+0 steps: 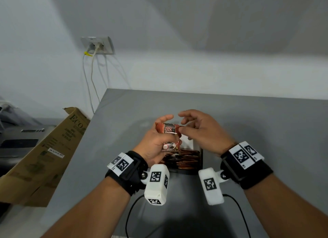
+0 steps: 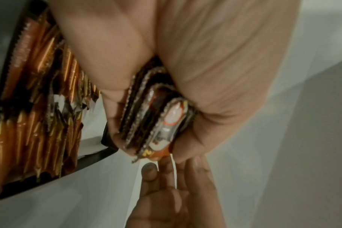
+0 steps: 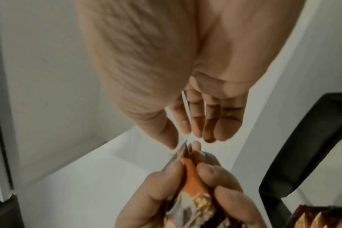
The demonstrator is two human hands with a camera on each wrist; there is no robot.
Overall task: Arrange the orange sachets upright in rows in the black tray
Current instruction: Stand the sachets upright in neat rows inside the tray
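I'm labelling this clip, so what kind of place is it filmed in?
Probably a plain office or storage room, not a shop floor: a bare grey table set against a white wall, a wall socket with cables plugged in, and a flattened cardboard box leaning beside the table.

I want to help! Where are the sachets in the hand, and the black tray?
held sachets point(image 1: 169, 131), head view, printed front.
black tray point(image 3: 303, 148), right wrist view, dark rim.
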